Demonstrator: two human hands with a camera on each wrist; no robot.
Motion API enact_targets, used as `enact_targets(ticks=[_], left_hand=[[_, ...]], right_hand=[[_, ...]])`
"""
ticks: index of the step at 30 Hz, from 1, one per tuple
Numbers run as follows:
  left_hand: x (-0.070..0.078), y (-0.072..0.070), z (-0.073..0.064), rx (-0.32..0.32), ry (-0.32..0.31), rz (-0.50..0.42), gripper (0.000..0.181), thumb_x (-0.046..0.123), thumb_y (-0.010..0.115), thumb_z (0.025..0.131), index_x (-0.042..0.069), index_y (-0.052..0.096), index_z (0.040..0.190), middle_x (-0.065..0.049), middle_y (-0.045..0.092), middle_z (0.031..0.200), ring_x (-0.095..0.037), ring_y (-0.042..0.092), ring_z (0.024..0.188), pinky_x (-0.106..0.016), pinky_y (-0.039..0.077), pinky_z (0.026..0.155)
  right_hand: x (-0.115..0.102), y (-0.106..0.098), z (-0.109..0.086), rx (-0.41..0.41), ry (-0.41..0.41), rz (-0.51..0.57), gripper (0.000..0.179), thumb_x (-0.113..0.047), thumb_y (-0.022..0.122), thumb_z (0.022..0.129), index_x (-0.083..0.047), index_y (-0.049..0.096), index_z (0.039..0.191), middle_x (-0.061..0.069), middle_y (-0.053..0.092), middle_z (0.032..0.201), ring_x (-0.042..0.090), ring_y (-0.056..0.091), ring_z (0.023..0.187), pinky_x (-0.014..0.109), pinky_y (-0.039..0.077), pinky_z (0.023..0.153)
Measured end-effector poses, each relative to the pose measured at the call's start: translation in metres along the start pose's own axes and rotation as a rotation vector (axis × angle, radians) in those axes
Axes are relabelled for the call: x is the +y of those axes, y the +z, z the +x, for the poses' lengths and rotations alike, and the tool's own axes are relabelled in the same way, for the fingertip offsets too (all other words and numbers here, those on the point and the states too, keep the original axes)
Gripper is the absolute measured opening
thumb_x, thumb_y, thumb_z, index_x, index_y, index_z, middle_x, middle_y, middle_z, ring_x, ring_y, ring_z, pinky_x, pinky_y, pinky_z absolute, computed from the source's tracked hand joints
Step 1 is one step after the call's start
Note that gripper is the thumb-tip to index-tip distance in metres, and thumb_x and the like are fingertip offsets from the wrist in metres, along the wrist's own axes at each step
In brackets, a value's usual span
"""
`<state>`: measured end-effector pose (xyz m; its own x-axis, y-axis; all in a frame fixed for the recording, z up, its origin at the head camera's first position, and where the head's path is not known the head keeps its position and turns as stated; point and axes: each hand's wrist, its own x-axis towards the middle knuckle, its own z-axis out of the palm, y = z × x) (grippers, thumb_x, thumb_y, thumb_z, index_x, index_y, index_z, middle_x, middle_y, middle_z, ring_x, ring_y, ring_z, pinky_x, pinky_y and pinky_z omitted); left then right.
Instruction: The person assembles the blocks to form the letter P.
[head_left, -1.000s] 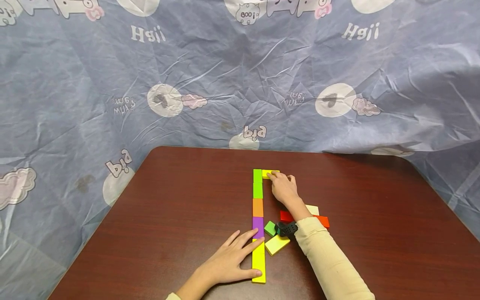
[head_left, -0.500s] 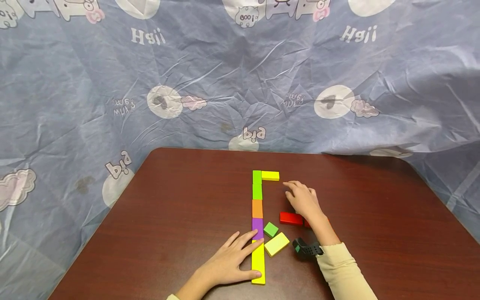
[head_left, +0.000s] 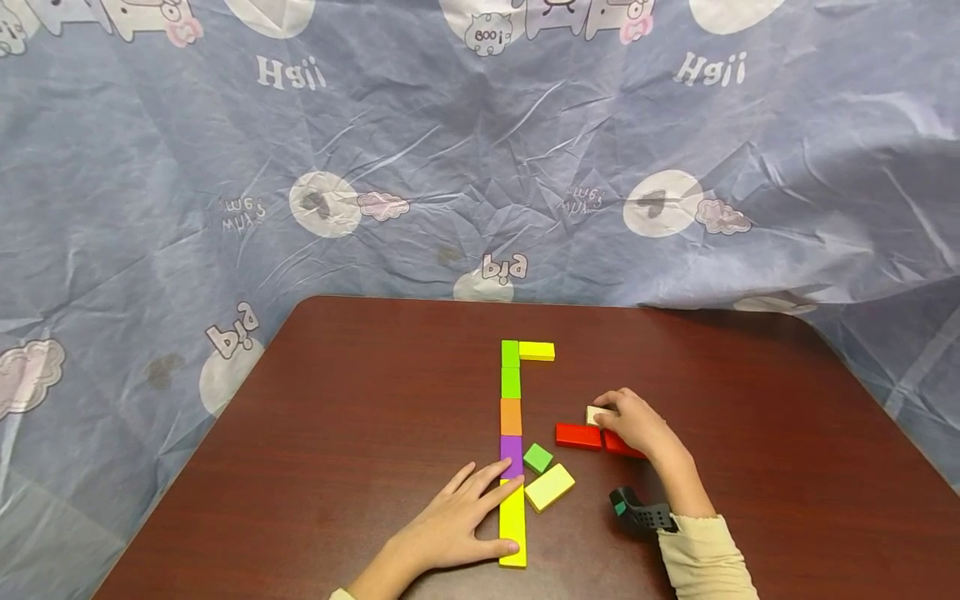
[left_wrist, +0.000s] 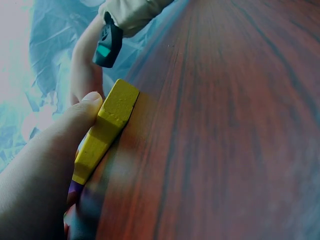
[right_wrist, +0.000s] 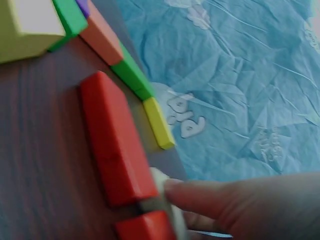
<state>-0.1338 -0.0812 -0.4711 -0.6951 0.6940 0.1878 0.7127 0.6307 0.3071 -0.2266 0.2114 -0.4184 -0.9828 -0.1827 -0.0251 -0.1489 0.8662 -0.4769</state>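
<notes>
My left hand (head_left: 461, 525) lies with spread fingers over a row of blocks, its fingertips on the purple block (head_left: 512, 447) and the long yellow piece (head_left: 513, 518). In the left wrist view its thumb presses along the side of that yellow piece (left_wrist: 107, 122). My right hand (head_left: 637, 423) pinches a cream block (head_left: 592, 414) between thumb and fingers, just behind two red blocks (head_left: 578, 437). The right wrist view shows the cream block (right_wrist: 159, 176) partly hidden by the thumb and the red blocks (right_wrist: 117, 142).
Farther up the row come an orange block (head_left: 511, 417) and two green blocks (head_left: 511, 382). A yellow block (head_left: 537, 352) extends rightward from the far end. Right of the row lie a loose green block (head_left: 537, 458) and a pale yellow block (head_left: 550, 487) on the brown table (head_left: 360, 417).
My right hand has left the far yellow block, drawn back toward the right and taken hold of the cream block. The left hand stays on the row.
</notes>
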Motion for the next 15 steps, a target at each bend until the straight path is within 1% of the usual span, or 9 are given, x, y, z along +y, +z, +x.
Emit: enact_targets(ticks=[2,4,6,7,9,12,13,15], left_hand=[[0.0,0.0,0.0,-0.005,-0.001,-0.001,0.071,0.068,0.034,0.085,0.029,0.024,0.144,0.003,0.024,0.15,-0.01,0.028,0.135,-0.043,0.021,0.112],[0.0,0.001,-0.001,-0.008,-0.003,-0.004,0.071,0.068,0.034,0.084,0.03,0.025,0.143,0.003,0.024,0.15,-0.01,0.029,0.135,-0.043,0.021,0.112],[0.0,0.001,-0.001,-0.008,-0.004,-0.006,0.071,0.068,0.034,0.084,0.03,0.025,0.143,0.003,0.025,0.15,-0.01,0.029,0.135,-0.043,0.022,0.112],[0.0,0.001,-0.001,-0.006,-0.004,-0.004,0.071,0.068,0.034,0.084,0.03,0.025,0.143,0.003,0.025,0.15,-0.01,0.029,0.135,-0.043,0.022,0.112],[0.0,0.001,0.0,-0.002,-0.002,-0.001,0.071,0.068,0.035,0.084,0.029,0.025,0.143,0.003,0.025,0.149,-0.01,0.029,0.135,-0.042,0.022,0.112],[0.0,0.001,0.0,-0.001,-0.004,0.0,0.071,0.068,0.034,0.084,0.029,0.026,0.143,0.003,0.025,0.149,-0.01,0.029,0.135,-0.042,0.022,0.112],[0.0,0.001,0.001,-0.002,-0.005,-0.001,0.071,0.068,0.034,0.084,0.029,0.026,0.143,0.003,0.025,0.149,-0.01,0.029,0.135,-0.042,0.022,0.112],[0.0,0.001,0.0,-0.005,-0.007,-0.001,0.071,0.068,0.034,0.084,0.029,0.026,0.143,0.003,0.024,0.15,-0.01,0.029,0.135,-0.043,0.022,0.112]], right_hand=[[-0.001,0.005,0.002,0.018,-0.001,0.008,0.023,-0.013,0.059,0.085,-0.002,0.063,0.104,0.016,0.057,0.1,0.029,0.053,0.088,0.047,0.045,0.079],[-0.003,0.01,0.005,0.047,0.006,0.005,0.022,-0.014,0.059,0.086,-0.003,0.064,0.105,0.016,0.058,0.1,0.028,0.053,0.087,0.045,0.047,0.074],[-0.005,0.015,0.007,0.077,0.023,0.002,0.023,-0.017,0.058,0.087,-0.006,0.064,0.106,0.016,0.058,0.104,0.028,0.053,0.089,0.045,0.047,0.072],[-0.006,0.016,0.007,0.08,0.03,-0.005,0.026,-0.019,0.058,0.087,-0.007,0.063,0.109,0.016,0.057,0.108,0.03,0.053,0.092,0.047,0.047,0.072],[-0.01,0.014,0.006,0.064,0.028,-0.014,0.032,-0.022,0.057,0.088,-0.006,0.059,0.116,0.018,0.055,0.115,0.033,0.051,0.099,0.051,0.047,0.077],[-0.014,0.006,0.002,0.013,0.011,-0.013,0.04,-0.019,0.057,0.087,-0.002,0.054,0.123,0.023,0.051,0.12,0.037,0.049,0.105,0.054,0.045,0.085],[-0.014,0.004,0.001,-0.005,0.009,-0.013,0.041,-0.017,0.058,0.086,-0.001,0.053,0.124,0.023,0.051,0.119,0.037,0.049,0.104,0.054,0.044,0.085],[-0.014,0.002,0.0,0.006,-0.005,-0.021,0.038,-0.012,0.06,0.084,0.0,0.055,0.12,0.023,0.054,0.113,0.035,0.051,0.098,0.051,0.045,0.084]])
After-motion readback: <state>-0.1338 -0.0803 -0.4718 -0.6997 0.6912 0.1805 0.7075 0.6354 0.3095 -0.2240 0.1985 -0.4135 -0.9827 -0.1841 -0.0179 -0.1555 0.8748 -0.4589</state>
